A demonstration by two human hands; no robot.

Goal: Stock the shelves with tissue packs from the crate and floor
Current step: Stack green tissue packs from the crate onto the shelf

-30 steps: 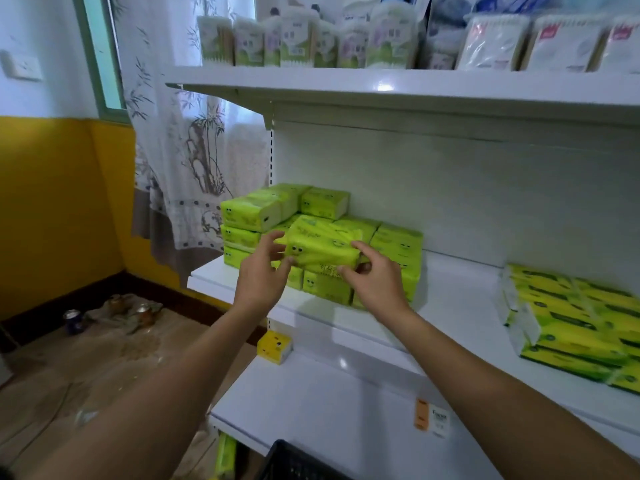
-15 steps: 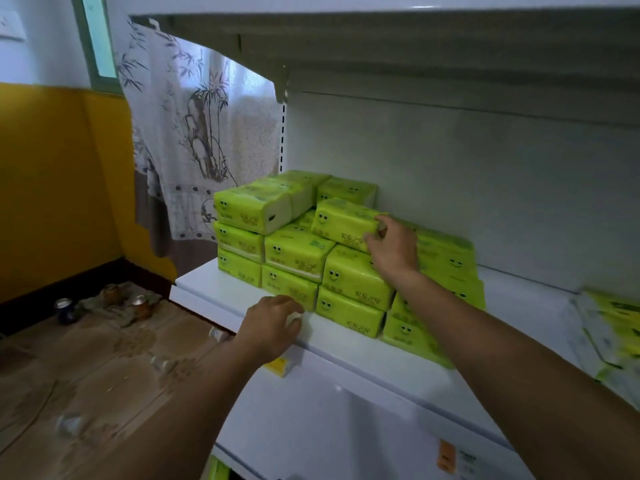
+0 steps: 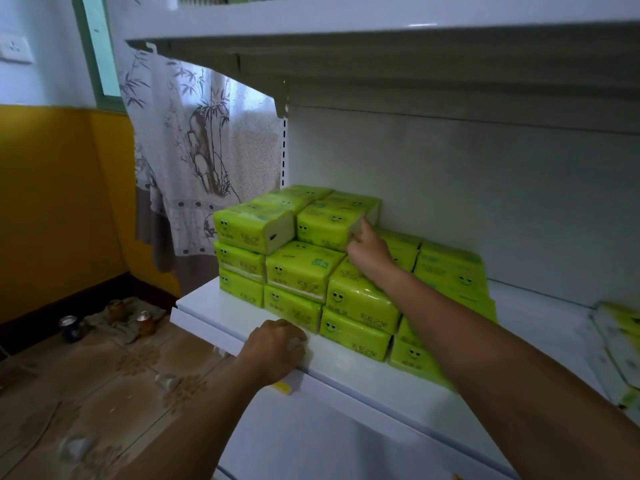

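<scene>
Head view: green tissue packs [image 3: 301, 271] are sitting stacked three high at the left end of the white shelf [image 3: 349, 370]. The right hand [image 3: 370, 252] is pressing straight fingers against the right end of the top pack [image 3: 329, 223]. The left hand [image 3: 275, 344] is gripping the shelf's front lip, fingers curled. Hands are well apart. Cans [image 3: 69, 327] are lying on the floor.

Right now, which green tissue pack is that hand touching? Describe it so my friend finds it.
Look at the white shelf where green smiley packs are stacked. On the stack's top layer, it is the front right pack, touched by the right hand. Unlike its left neighbour, it has no pack beside it on its right.
</scene>
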